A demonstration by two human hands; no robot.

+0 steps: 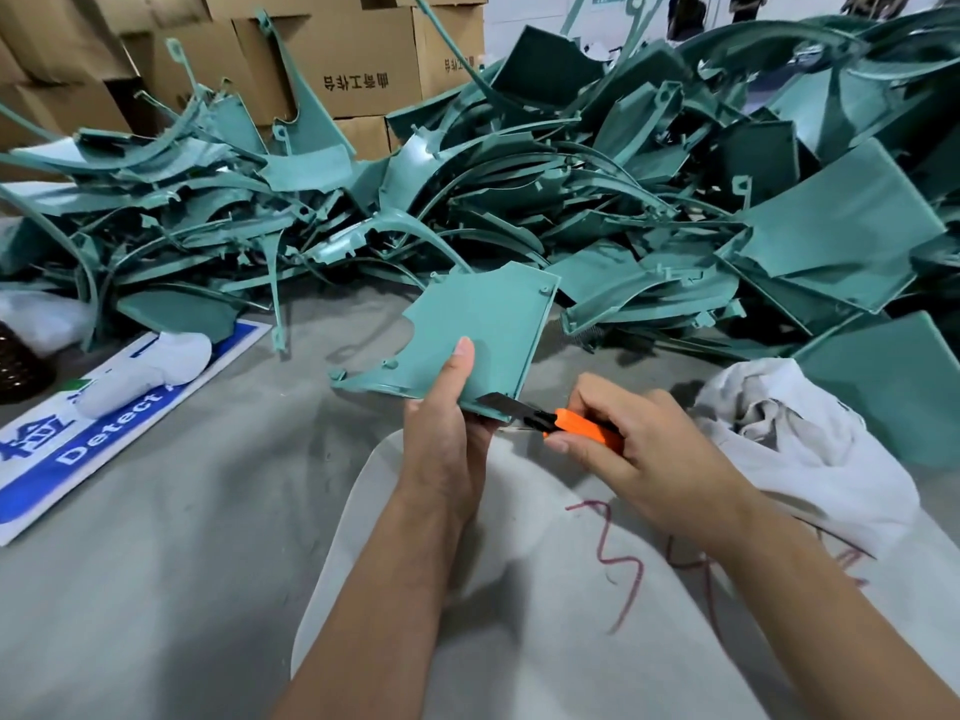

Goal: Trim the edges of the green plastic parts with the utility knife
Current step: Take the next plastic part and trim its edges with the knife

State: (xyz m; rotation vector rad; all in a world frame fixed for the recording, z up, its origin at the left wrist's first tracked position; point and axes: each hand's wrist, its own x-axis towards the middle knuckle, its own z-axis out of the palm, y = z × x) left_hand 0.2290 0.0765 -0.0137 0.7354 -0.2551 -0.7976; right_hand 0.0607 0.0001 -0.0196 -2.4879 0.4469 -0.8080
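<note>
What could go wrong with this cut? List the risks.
1. The utility knife blade lies at the held green part's lower edge, right beside the left hand; a slip could cut its fingers.
2. The right hand works over a white cloth on the lap; an overshooting blade might slice it.

One head-worn camera looks forward and down, close over the grey floor [156, 563].
</note>
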